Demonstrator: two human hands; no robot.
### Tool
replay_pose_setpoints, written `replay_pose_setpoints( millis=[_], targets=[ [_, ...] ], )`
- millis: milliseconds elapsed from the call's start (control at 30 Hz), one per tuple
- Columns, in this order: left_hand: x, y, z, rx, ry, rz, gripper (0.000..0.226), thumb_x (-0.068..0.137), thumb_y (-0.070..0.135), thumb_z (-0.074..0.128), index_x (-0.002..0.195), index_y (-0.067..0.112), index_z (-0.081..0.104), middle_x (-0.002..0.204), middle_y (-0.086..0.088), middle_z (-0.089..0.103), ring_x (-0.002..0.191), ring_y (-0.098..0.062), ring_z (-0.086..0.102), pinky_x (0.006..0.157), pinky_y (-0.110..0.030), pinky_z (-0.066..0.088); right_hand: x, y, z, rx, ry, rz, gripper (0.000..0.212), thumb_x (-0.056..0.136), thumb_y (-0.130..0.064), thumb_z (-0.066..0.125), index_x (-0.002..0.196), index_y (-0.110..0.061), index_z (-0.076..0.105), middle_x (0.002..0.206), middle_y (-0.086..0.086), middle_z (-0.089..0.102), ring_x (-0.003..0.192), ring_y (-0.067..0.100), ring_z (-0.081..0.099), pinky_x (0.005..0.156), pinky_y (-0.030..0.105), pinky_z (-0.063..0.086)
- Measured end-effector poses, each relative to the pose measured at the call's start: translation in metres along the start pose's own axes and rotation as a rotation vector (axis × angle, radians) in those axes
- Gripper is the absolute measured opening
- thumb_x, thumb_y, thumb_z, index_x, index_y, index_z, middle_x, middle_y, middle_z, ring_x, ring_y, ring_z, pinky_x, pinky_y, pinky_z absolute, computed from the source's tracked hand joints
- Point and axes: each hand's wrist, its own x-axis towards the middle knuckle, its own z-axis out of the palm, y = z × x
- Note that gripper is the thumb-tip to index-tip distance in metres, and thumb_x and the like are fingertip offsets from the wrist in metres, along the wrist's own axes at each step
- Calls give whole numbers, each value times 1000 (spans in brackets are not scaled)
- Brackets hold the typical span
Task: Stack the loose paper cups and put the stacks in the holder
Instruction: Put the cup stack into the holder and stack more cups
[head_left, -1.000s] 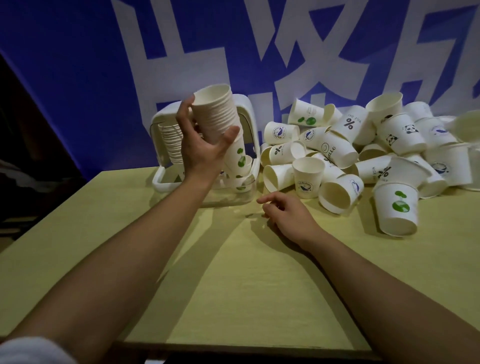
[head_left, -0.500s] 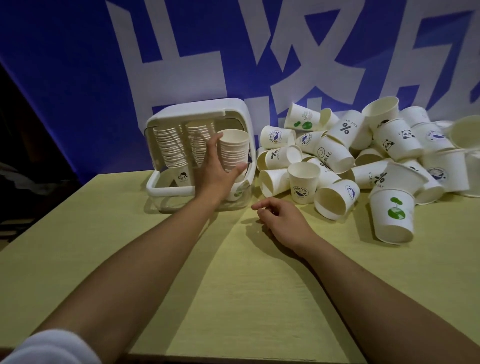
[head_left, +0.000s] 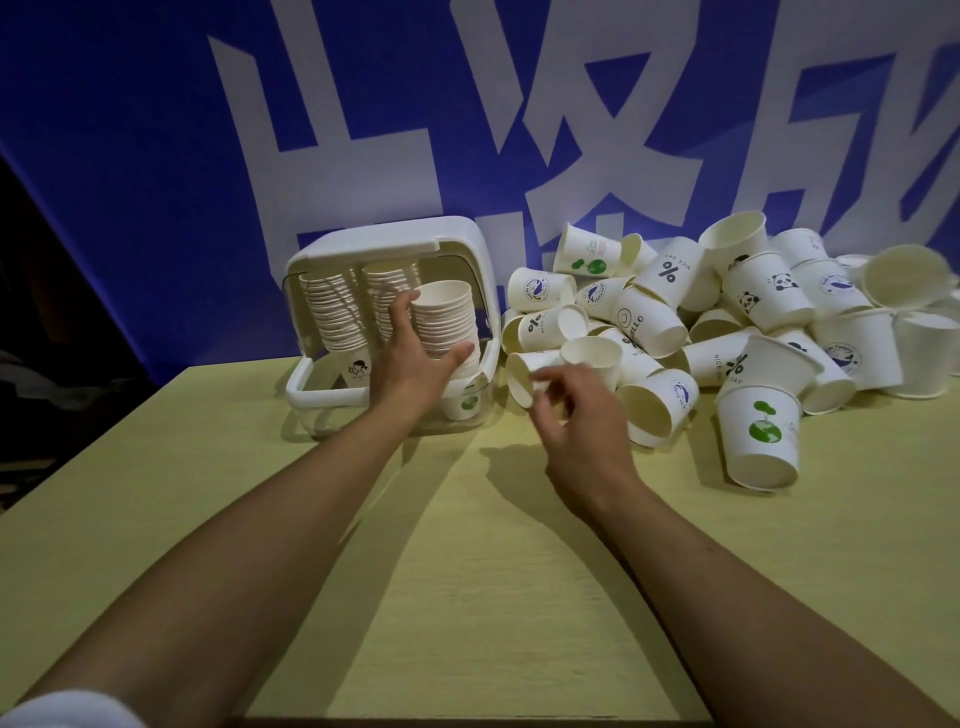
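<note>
Head view: left grip (head_left: 415, 358) clasping the cup stack (head_left: 444, 322) inside the holder (head_left: 311, 397); right grip (head_left: 576, 415) loose, released.

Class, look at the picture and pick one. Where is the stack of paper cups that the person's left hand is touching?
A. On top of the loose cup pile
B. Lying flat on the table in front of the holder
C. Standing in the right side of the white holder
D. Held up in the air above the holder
C: the left hand wraps around the cup stack, which stands inside the white holder at its right side, next to two other stacks.
</note>
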Motion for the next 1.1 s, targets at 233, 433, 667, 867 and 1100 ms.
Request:
replay_pose_setpoints(
  millis=[233,433,667,867,1100],
  targets=[
    [-16,2,-3,28,123,129,101,81,42,81,153,33,12,162,-8,23,147,-30,26,116,-52,30,19,18,-19,-516,235,137,52,86,-33,68,134,-26,52,139,6,45,131,30,31,105,50,26],
    [-73,44,37,-220,52,409,51,88,12,72,134,21,53,128,1,53,109,-13,49,94,-36,50,17,29,-18,-666,95,250,54,87,-37,62,137,-26,46,149,6,36,139,33,21,111,54,16],
    [-67,76,91,-185,-307,189,53,97,31,62,145,37,42,149,4,44,136,-19,39,113,-39,37,12,34,-29,-580,38,368,56,88,-37,65,138,-28,44,143,6,41,135,33,28,102,52,33],
    [-65,72,108,-284,-357,174,50,97,36,63,144,32,47,145,0,51,134,-20,45,111,-37,39,15,37,-34,-561,2,355,62,88,-33,66,143,-32,38,145,2,41,134,30,28,98,49,37],
    [-85,55,90,-403,-96,109,74,89,44,71,150,35,31,150,3,43,133,-17,45,107,-40,45,13,38,-32,-541,18,410,65,84,-42,68,141,-28,39,140,3,39,131,30,29,94,52,45]
  ],
)
